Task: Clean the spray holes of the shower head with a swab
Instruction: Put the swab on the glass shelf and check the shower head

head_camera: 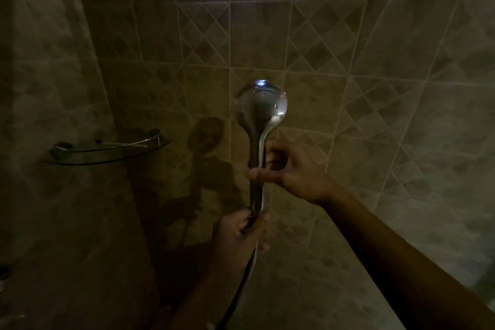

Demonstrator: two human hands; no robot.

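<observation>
Head view looks at a dim shower corner clad in beige tiles (375, 104), some set square and some laid in a diamond pattern, with shadows of the arms and fitting thrown on them. Nearest the camera, the hose (242, 285) runs up from the bottom edge into the left hand (241, 233), which is closed around the base of the handle where the hose joins it. Just above, the right hand (286, 166) reaches in from the right on a bare forearm; its fingers are loosely curled, with the thumb laid across the handle and the other fingers bent behind or beside it, so it pinches the stem lightly rather than gripping hard. Whether it also holds a swab cannot be told in this light. The shower head (261, 104) stands upright above both hands, its shiny rounded back towards the camera, a bright glint at its top; the spray face is turned away and out of sight. Farther off to the left, a curved glass shelf (107, 150) with a metal rail is fixed in the corner.
</observation>
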